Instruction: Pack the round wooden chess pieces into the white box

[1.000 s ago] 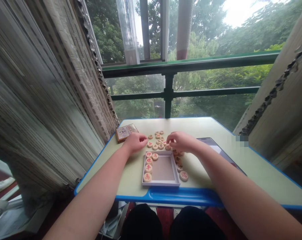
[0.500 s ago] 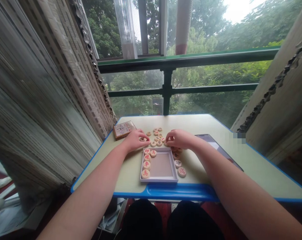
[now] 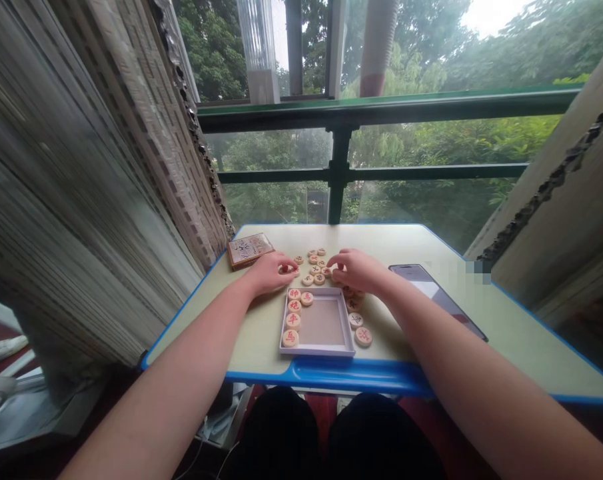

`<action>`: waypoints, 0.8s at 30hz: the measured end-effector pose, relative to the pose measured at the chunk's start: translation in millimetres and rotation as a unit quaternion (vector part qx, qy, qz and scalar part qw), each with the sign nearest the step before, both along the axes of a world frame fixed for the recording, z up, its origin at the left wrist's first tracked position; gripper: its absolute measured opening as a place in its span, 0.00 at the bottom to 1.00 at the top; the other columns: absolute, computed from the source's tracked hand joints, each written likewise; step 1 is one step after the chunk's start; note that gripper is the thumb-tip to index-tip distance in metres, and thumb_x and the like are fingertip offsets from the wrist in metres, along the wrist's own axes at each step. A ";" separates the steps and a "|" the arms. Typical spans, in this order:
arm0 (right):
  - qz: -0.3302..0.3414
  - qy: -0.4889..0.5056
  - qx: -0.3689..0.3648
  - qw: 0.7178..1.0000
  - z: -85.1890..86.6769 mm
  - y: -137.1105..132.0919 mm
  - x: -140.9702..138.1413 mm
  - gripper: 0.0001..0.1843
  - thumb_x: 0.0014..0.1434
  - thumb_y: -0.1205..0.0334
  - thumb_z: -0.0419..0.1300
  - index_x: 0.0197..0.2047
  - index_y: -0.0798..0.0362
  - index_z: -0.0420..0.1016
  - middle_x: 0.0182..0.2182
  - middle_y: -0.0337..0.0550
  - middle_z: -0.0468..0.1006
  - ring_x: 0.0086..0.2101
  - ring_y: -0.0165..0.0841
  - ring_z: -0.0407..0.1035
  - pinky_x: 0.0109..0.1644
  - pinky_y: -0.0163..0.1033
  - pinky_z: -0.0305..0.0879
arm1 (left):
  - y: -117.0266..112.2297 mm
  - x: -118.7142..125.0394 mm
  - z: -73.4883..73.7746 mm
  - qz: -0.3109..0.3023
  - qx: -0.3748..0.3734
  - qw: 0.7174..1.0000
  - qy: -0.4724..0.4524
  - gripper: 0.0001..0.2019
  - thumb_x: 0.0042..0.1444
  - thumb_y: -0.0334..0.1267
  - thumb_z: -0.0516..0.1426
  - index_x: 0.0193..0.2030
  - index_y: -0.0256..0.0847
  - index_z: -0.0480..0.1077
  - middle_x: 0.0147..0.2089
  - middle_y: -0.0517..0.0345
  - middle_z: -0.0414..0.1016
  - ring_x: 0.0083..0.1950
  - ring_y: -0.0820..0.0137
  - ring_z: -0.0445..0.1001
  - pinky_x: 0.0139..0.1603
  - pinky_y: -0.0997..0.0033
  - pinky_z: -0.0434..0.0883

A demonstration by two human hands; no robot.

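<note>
My left hand [image 3: 268, 272] pinched one round wooden red-marked chess piece [image 3: 284, 269] just beyond the shallow grey square tray [image 3: 317, 347], while my right hand [image 3: 357, 269], fingers curled narrow, touched the loose pieces [image 3: 315, 270] lying between both hands, equally near.

Five pieces [image 3: 293, 306] in one tray [image 3: 317, 350], one phone [image 3: 434, 293], one box lid [image 3: 250, 249]
</note>
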State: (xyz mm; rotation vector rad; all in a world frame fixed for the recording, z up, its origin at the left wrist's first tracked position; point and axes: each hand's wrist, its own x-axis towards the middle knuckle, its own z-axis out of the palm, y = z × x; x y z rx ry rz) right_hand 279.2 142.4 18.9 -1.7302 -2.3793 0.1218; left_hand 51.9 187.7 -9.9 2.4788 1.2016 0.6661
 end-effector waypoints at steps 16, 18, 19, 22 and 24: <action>-0.057 -0.038 -0.071 0.995 4.2 -1.6 -0.6 0.14 0.50 0.61 0.53 0.38 0.49 0.77 0.36 0.44 0.77 0.32 0.33 0.68 0.31 0.33 0.59 | -1.6 0.9 0.6 0.025 -0.003 1.000 0.016 0.17 0.44 0.47 0.57 0.36 0.38 0.75 0.29 0.57 0.69 0.30 0.72 0.65 0.33 0.72 0.64; -0.060 -0.023 -0.051 0.997 3.4 -1.6 -1.4 0.16 0.51 0.61 0.53 0.41 0.49 0.76 0.37 0.44 0.77 0.33 0.33 0.68 0.31 0.33 0.59 | -2.2 1.6 1.0 0.028 0.005 0.999 0.019 0.17 0.44 0.47 0.57 0.36 0.38 0.75 0.30 0.57 0.70 0.31 0.71 0.66 0.33 0.71 0.64; -0.055 -0.013 -0.037 0.998 2.4 -1.4 -1.9 0.16 0.52 0.61 0.52 0.43 0.48 0.76 0.38 0.43 0.77 0.33 0.33 0.68 0.32 0.33 0.59 | -2.3 1.8 1.0 0.028 0.008 0.999 0.020 0.17 0.45 0.47 0.57 0.37 0.38 0.75 0.31 0.56 0.70 0.31 0.71 0.66 0.34 0.71 0.65; -0.027 0.002 -0.019 0.999 -1.1 -0.5 -3.7 0.16 0.54 0.60 0.51 0.43 0.45 0.76 0.40 0.41 0.76 0.34 0.31 0.68 0.33 0.32 0.59 | -2.0 1.5 0.4 0.018 0.007 1.000 0.019 0.18 0.46 0.48 0.56 0.40 0.40 0.75 0.33 0.55 0.70 0.32 0.71 0.67 0.36 0.71 0.65; -0.022 -0.008 -0.023 0.999 -1.9 -0.3 -4.1 0.16 0.54 0.57 0.51 0.42 0.44 0.76 0.40 0.41 0.75 0.33 0.31 0.68 0.32 0.32 0.59 | -1.5 1.0 -0.2 0.012 0.004 1.000 0.019 0.19 0.47 0.48 0.55 0.42 0.41 0.75 0.34 0.55 0.70 0.32 0.71 0.67 0.36 0.71 0.66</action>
